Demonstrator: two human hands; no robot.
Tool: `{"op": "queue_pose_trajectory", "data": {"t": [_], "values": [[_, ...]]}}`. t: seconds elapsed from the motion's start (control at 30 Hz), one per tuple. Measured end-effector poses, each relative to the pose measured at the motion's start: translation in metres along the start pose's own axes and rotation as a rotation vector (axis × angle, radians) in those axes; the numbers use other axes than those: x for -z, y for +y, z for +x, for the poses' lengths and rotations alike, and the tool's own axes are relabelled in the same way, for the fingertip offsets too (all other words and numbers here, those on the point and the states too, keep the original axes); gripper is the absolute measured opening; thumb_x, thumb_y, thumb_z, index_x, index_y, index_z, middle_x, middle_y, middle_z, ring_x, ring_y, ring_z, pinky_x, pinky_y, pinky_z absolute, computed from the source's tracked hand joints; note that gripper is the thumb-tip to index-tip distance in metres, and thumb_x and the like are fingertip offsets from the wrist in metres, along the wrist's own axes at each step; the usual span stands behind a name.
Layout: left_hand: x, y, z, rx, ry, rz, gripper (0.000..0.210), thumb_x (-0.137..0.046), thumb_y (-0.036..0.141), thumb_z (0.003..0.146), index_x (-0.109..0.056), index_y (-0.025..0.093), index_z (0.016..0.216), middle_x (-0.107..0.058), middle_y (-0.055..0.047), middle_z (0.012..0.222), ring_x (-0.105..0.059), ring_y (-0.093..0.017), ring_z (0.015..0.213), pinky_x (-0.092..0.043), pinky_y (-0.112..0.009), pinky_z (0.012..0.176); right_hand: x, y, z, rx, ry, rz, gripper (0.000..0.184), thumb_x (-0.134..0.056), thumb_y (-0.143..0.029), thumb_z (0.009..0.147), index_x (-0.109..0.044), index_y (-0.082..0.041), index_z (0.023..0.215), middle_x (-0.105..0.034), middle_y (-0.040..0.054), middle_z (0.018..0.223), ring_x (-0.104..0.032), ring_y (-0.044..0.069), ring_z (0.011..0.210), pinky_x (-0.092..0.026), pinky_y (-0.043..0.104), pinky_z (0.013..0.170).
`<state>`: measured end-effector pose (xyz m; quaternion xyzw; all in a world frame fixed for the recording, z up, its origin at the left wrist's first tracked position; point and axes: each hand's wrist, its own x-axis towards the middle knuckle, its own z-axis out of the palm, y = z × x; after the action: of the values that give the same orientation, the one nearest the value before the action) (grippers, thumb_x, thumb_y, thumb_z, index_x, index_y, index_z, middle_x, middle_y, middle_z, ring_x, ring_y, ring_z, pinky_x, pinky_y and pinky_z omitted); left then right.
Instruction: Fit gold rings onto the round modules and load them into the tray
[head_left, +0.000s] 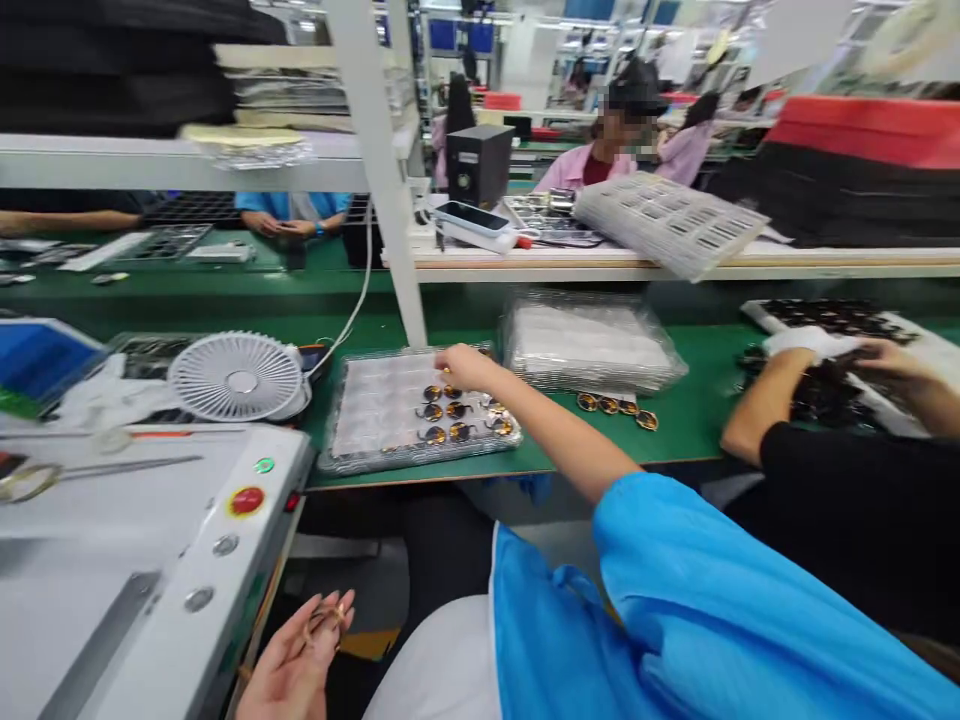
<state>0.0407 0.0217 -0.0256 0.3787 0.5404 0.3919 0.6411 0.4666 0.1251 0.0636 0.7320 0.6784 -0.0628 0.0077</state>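
green and flat, the long counter (709, 360) runs across the view and carries most of the things. at its left stands a broad white machine (180, 510) with a red button on its panel. right of the middle, toward the rear, lies a stack of clear plastic trays with white linings (585, 345).

nearer the front edge lies a shallow clear plastic tray with white pockets (375, 405), its long axis running left to right, slightly tilted. a round white plastic fan (238, 376) stands just beside its left end.

the right hand (463, 366) is much the nearer one: it reaches over the tray's far side, fingers together and pointing down, behind the rows of round sunglasses with amber and dark lenses (455, 410). these fill pockets in the tray's right part. whether that grip pinches anything cannot be told.

the left hand (300, 650) is low, palm up, in front of the counter and beside the machine, so the tray lies ahead of it and to its right. its grip is curled around a thin brown-gold looped frame (324, 615).

right of the tray, in front of the stack, more amber-lensed sunglasses (616, 405) lie in a short row directly on the counter.
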Motion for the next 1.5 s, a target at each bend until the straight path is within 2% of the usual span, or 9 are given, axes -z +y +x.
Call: {"op": "queue_pose_trajectory", "data": {"t": [0.2,0.47,0.6,0.77,0.97,1.17,1.3,1.43,1.5], "values": [[-0.012,0.002,0.002,0.022,-0.004,-0.055,0.060,-0.098,0.049,0.053,-0.079,0.023,0.104,-0.081,-0.009,0.111,-0.073,-0.035,0.116,-0.059,-0.044,0.105,-0.014,-0.032,0.004,0.113,-0.114,-0.110,0.026,-0.065,-0.008,0.089,-0.077,-0.007,0.112,-0.076,0.0230,0.107,-0.073,0.032,0.104,-0.056,0.033,0.085],[-0.010,0.000,0.002,0.004,-0.069,-0.071,0.057,-0.097,0.045,0.057,-0.078,0.022,0.106,-0.080,-0.010,0.111,-0.073,-0.035,0.116,-0.060,-0.043,0.103,-0.018,-0.045,0.007,0.181,-0.104,-0.221,0.032,-0.057,0.001,0.089,-0.075,-0.005,0.114,-0.075,0.0250,0.109,-0.068,0.032,0.117,-0.053,0.036,0.095],[-0.003,-0.002,-0.009,-0.006,-0.071,-0.094,0.055,-0.096,0.040,0.060,-0.078,0.020,0.107,-0.080,-0.011,0.110,-0.074,-0.035,0.114,-0.061,-0.044,0.102,-0.018,-0.041,0.001,0.160,-0.088,-0.241,0.030,-0.055,-0.004,0.093,-0.073,-0.005,0.117,-0.074,0.0261,0.111,-0.069,0.032,0.115,-0.053,0.035,0.094],[-0.004,-0.002,-0.025,-0.033,0.009,-0.111,0.052,-0.095,0.040,0.063,-0.077,0.017,0.105,-0.080,-0.012,0.106,-0.076,-0.034,0.108,-0.061,-0.046,0.099,-0.021,-0.040,0.003,0.105,-0.100,-0.246,0.028,-0.057,-0.008,0.093,-0.074,-0.004,0.114,-0.074,0.0277,0.107,-0.071,0.032,0.111,-0.054,0.034,0.091],[-0.012,-0.005,-0.033,-0.100,0.031,-0.149,0.048,-0.092,0.039,0.065,-0.075,0.017,0.105,-0.079,-0.012,0.103,-0.076,-0.033,0.104,-0.060,-0.049,0.098,-0.034,-0.055,0.005,0.063,-0.079,-0.197,0.034,-0.058,-0.001,0.087,-0.071,-0.004,0.118,-0.073,0.0287,0.106,-0.068,0.034,0.115,-0.051,0.036,0.094],[-0.006,-0.008,-0.034,-0.111,0.014,-0.171,0.047,-0.091,0.037,0.067,-0.075,0.017,0.106,-0.079,-0.012,0.103,-0.076,-0.032,0.103,-0.060,-0.048,0.098,-0.036,-0.041,-0.002,-0.012,-0.002,-0.017,0.035,-0.057,-0.007,0.090,-0.068,-0.002,0.122,-0.072,0.0301,0.110,-0.069,0.036,0.111,-0.050,0.038,0.094],[-0.004,-0.005,-0.032,-0.116,0.012,-0.183,0.045,-0.091,0.035,0.067,-0.076,0.016,0.105,-0.079,-0.012,0.102,-0.077,-0.033,0.102,-0.058,-0.051,0.100,-0.030,-0.041,-0.010,-0.094,0.096,0.214,0.040,-0.050,-0.009,0.092,-0.065,-0.004,0.129,-0.075,0.0235,0.111,-0.071,0.030,0.106,-0.052,0.034,0.092],[-0.014,0.015,-0.033,-0.124,-0.112,-0.181,0.051,-0.092,0.035,0.068,-0.075,0.016,0.112,-0.078,-0.015,0.109,-0.076,-0.033,0.103,-0.058,-0.050,0.100,-0.035,-0.091,-0.038,-0.075,0.121,0.489,0.033,-0.045,-0.019,0.098,-0.065,-0.009,0.121,-0.077,0.0125,0.091,-0.075,0.019,0.077,-0.058,0.026,0.071],[-0.022,0.029,-0.036,-0.166,-0.224,-0.192,0.058,-0.093,0.035,0.067,-0.074,0.020,0.119,-0.071,-0.017,0.131,-0.076,-0.031,0.101,-0.059,-0.046,0.097,-0.042,-0.129,-0.060,0.001,0.091,0.776,0.025,-0.052,-0.027,0.097,-0.066,-0.012,0.110,-0.075,0.0078,0.080,-0.072,0.016,0.065,-0.058,0.025,0.063]]}}
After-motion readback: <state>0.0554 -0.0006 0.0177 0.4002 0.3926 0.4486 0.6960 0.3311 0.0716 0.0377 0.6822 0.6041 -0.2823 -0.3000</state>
